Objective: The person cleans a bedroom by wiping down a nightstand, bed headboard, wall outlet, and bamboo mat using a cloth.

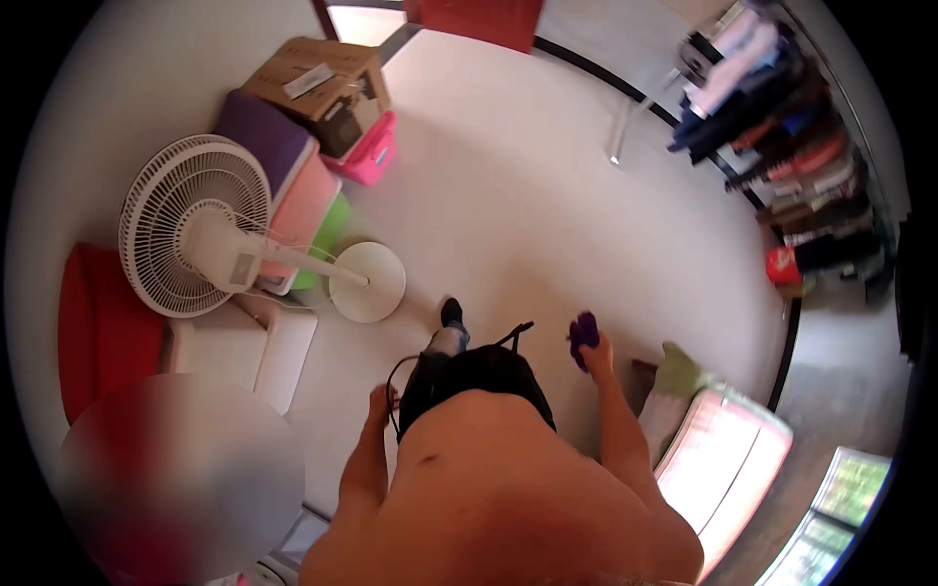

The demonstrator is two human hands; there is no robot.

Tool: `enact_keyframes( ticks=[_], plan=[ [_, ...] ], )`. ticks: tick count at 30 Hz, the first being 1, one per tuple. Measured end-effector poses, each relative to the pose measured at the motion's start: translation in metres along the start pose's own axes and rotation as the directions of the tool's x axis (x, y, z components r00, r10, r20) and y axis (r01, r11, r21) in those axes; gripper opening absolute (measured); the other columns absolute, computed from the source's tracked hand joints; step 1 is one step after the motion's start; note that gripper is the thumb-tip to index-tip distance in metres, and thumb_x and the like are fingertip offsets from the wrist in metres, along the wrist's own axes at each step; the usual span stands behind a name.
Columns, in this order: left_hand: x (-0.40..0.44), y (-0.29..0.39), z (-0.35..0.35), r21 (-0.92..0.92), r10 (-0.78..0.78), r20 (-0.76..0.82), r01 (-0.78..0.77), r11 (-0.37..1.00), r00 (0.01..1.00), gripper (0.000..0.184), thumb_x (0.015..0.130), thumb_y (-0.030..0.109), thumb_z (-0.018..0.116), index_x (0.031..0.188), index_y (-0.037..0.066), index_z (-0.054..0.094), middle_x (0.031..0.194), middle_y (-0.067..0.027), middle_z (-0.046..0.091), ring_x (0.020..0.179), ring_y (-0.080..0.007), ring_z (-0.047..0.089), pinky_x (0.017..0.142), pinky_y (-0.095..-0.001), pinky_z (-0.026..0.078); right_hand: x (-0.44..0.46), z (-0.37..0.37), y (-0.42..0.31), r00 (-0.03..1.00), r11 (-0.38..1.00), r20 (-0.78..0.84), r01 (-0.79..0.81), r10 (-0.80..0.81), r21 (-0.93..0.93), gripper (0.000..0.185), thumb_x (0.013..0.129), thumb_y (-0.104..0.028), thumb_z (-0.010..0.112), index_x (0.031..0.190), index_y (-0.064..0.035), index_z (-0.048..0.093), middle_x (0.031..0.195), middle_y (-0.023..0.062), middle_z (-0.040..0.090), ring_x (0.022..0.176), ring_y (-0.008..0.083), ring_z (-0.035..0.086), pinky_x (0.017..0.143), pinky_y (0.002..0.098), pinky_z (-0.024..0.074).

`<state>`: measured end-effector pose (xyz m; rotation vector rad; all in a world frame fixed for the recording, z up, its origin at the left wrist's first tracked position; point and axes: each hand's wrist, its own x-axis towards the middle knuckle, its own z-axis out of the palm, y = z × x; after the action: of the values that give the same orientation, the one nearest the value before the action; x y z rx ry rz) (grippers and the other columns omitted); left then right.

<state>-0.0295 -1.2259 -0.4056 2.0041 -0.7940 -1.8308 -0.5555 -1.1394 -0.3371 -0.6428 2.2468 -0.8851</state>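
Note:
My right hand (pixel 598 354) is closed around a bunched, dark purple cloth-like item (pixel 583 341), held out to the right of my body above the floor. Its exact kind is not clear. My left hand (pixel 382 402) hangs low beside my left hip, its fingers small and partly turned away. A thin black cord (pixel 390 376) loops out from my waist and passes right by those fingers; whether they grip it I cannot tell. I wear black shorts (pixel 489 376), with a black strap end (pixel 518 334) sticking out in front. One dark-shod foot (pixel 451 313) shows ahead.
A white standing fan (pixel 195 227) is at left, its round base (pixel 368 283) on the floor. Behind it are stacked colored bins (pixel 293 186), a cardboard box (pixel 322 83) and a pink container (pixel 371 151). Clothes (pixel 782 146) hang on a rack at right, above a cushioned seat (pixel 723 459).

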Motion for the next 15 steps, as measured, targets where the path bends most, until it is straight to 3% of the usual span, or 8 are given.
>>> enact_keyframes(
  ticks=[2, 3, 5, 6, 7, 10, 13, 15],
  plan=[
    [0.036, 0.073, 0.016, -0.074, -0.031, -0.031, 0.029, 0.997, 0.999, 0.016, 0.094, 0.024, 0.054, 0.098, 0.009, 0.059, 0.080, -0.0041, 0.058, 0.066, -0.0166, 0.061, 0.054, -0.0292, 0.049, -0.012, -0.007, -0.048, 0.959, 0.972, 0.164, -0.236, 0.232, 0.004, 0.020, 0.070, -0.012, 0.063, 0.086, -0.0017, 0.069, 0.069, 0.0117, 0.067, 0.063, 0.0245, 0.067, 0.060, 0.0392, 0.0515],
    [0.066, 0.099, 0.021, -0.005, 0.050, -0.033, -0.050, 0.999, 0.998, 0.021, 0.095, 0.028, 0.055, 0.100, 0.008, 0.059, 0.083, -0.0049, 0.060, 0.067, -0.0169, 0.062, 0.054, -0.0294, 0.049, 0.001, 0.005, 0.009, 0.981, 0.984, 0.117, -0.161, 0.152, 0.071, 0.025, 0.068, -0.007, 0.060, 0.089, 0.0020, 0.070, 0.070, 0.0113, 0.068, 0.059, 0.0208, 0.067, 0.054, 0.0367, 0.0547],
    [0.103, 0.170, 0.028, -0.061, 0.084, -0.003, -0.084, 0.995, 0.997, 0.035, 0.094, 0.028, 0.059, 0.121, 0.007, 0.057, 0.093, -0.0072, 0.063, 0.072, -0.0183, 0.065, 0.058, -0.0295, 0.051, -0.023, 0.000, -0.053, 0.953, 0.957, 0.169, -0.272, 0.252, 0.105, 0.022, 0.068, -0.012, 0.061, 0.082, 0.0019, 0.070, 0.063, 0.0091, 0.065, 0.059, 0.0232, 0.067, 0.055, 0.0397, 0.0529],
    [0.127, 0.198, 0.031, -0.126, 0.096, 0.029, -0.091, 0.988, 0.995, 0.040, 0.093, 0.027, 0.061, 0.127, 0.006, 0.054, 0.097, -0.0080, 0.063, 0.075, -0.0186, 0.065, 0.060, -0.0301, 0.051, -0.018, 0.006, -0.033, 0.978, 0.975, 0.095, -0.171, 0.185, -0.142, 0.026, 0.066, -0.019, 0.064, 0.083, 0.0009, 0.070, 0.062, 0.0105, 0.065, 0.060, 0.0279, 0.067, 0.055, 0.0426, 0.0526],
    [0.142, 0.229, 0.036, -0.105, 0.141, 0.021, -0.138, 0.985, 0.990, 0.039, 0.093, 0.026, 0.060, 0.126, 0.005, 0.055, 0.099, -0.0084, 0.063, 0.077, -0.0188, 0.065, 0.060, -0.0310, 0.051, -0.014, 0.007, -0.015, 0.968, 0.946, 0.081, -0.214, 0.239, -0.243, 0.026, 0.067, -0.019, 0.064, 0.083, 0.0008, 0.070, 0.063, 0.0104, 0.065, 0.060, 0.0275, 0.067, 0.055, 0.0423, 0.0527],
    [0.183, 0.309, 0.055, 0.001, 0.216, -0.072, -0.216, 0.976, 0.974, 0.039, 0.090, 0.021, 0.058, 0.125, 0.004, 0.055, 0.096, -0.0075, 0.063, 0.077, -0.0169, 0.065, 0.060, -0.0283, 0.051, 0.032, 0.013, -0.020, 0.900, 0.883, 0.108, -0.382, 0.422, -0.273, 0.025, 0.068, -0.017, 0.063, 0.083, 0.0007, 0.069, 0.064, 0.0103, 0.065, 0.060, 0.0261, 0.067, 0.056, 0.0414, 0.0531],
    [0.218, 0.352, 0.078, -0.010, 0.164, -0.173, -0.168, 0.986, 0.971, 0.030, 0.094, 0.021, 0.054, 0.122, 0.011, 0.057, 0.093, -0.0041, 0.063, 0.075, -0.0173, 0.065, 0.061, -0.0329, 0.051, 0.118, 0.016, -0.038, 0.871, 0.862, 0.144, -0.417, 0.469, -0.289, 0.024, 0.069, -0.016, 0.062, 0.084, 0.0005, 0.069, 0.065, 0.0102, 0.065, 0.060, 0.0248, 0.066, 0.056, 0.0405, 0.0534],
    [0.236, 0.365, 0.101, -0.049, 0.085, -0.229, -0.099, 0.994, 0.970, 0.025, 0.091, 0.020, 0.056, 0.112, 0.009, 0.062, 0.084, -0.0040, 0.062, 0.067, -0.0142, 0.062, 0.054, -0.0296, 0.049, 0.188, 0.016, -0.058, 0.869, 0.866, 0.172, -0.404, 0.464, -0.293, 0.023, 0.070, -0.016, 0.062, 0.084, 0.0004, 0.069, 0.065, 0.0101, 0.065, 0.060, 0.0239, 0.066, 0.056, 0.0399, 0.0536]
  ],
)
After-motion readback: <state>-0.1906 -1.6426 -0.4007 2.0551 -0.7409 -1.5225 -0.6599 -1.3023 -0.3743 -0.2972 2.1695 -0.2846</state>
